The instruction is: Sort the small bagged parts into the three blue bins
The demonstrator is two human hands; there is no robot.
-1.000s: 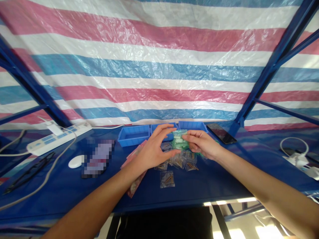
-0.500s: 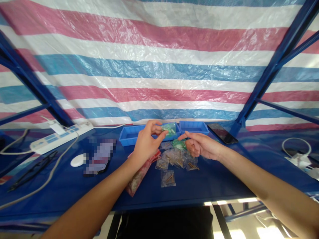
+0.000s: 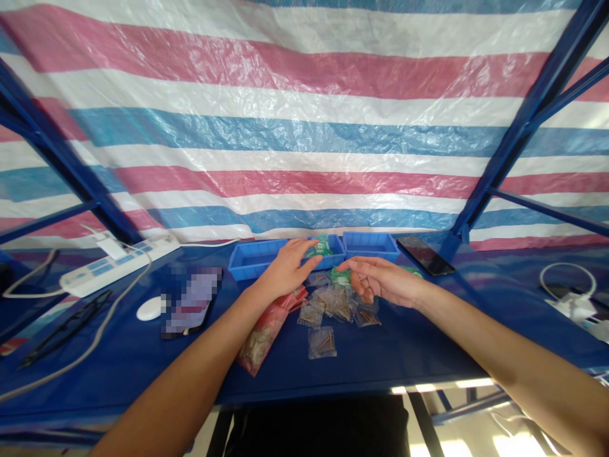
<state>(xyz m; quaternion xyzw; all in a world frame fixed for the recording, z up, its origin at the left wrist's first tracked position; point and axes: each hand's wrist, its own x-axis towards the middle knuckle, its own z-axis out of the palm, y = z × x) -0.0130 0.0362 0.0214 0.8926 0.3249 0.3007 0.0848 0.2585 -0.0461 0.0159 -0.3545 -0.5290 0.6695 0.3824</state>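
My left hand (image 3: 291, 265) is open above the middle blue bin (image 3: 335, 261), its thumb apart from its stretched fingers. A small green plastic bag (image 3: 321, 245) lies in that bin, just past the fingertips. My right hand (image 3: 380, 279) hovers with loosely bent, parted fingers beside another green bag (image 3: 340, 277), partly hidden behind it; I see nothing held. Several clear bags with brass-coloured pins (image 3: 339, 301) are heaped between the hands. One clear bag (image 3: 322, 343) lies apart, nearer me. Under my left wrist is a red-tinted bag (image 3: 261, 339) with pale contents.
Two more blue bins, one at left (image 3: 254, 259) and one at right (image 3: 370, 246), stand along the back. A dark phone (image 3: 425, 255) lies at right. Further left are a blurred-out phone (image 3: 200, 298), a white round case (image 3: 149, 308), glasses (image 3: 64, 330) and a power strip (image 3: 118, 265).
My left hand has let go of the green bag, which now lies in the middle bin. That hand has flattened and lowered slightly. The right hand's fingers have shifted slightly.
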